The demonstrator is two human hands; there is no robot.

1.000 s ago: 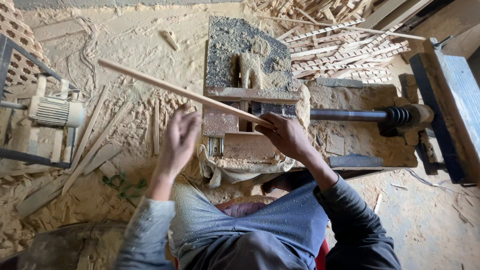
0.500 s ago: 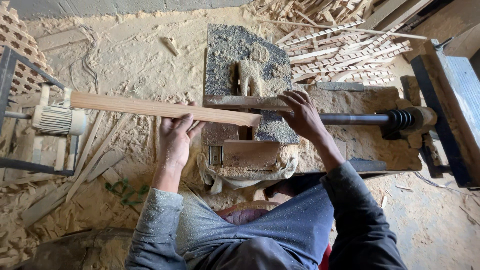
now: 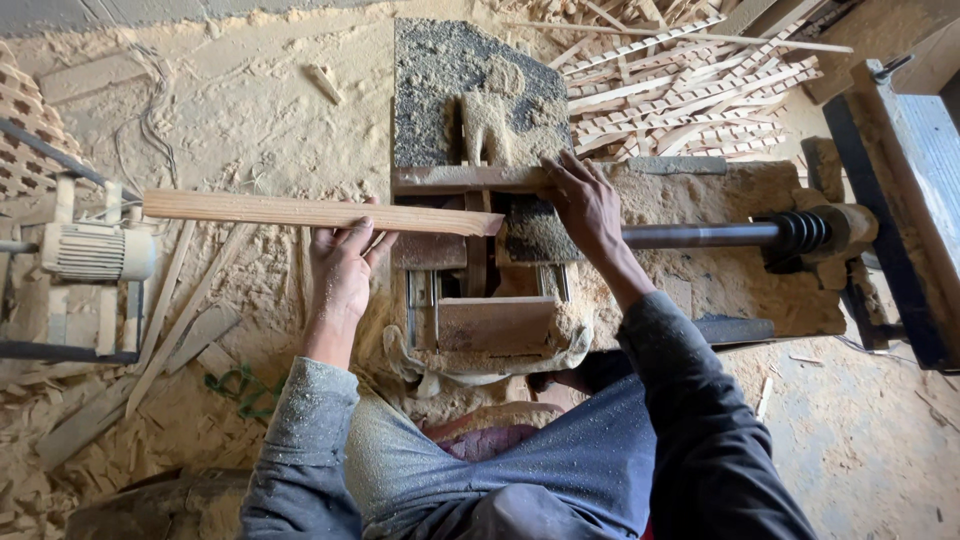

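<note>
Fingers (image 3: 352,240) of the left hand (image 3: 340,268) curl under and around a long wooden strip (image 3: 320,212), grasping it level over the sawdust-covered floor (image 3: 230,90). Its right end sits at the slot of the small cutting machine (image 3: 480,200), just reaching the work area, so most of its length looks unfed. Right hand (image 3: 585,205) lies spread and released, palm down, on the machine's top plate beside the steel shaft (image 3: 700,236), forearm angled in from the lower right. Cut slats (image 3: 680,90) are piled beyond; an electric motor (image 3: 95,250) stands at left.
</note>
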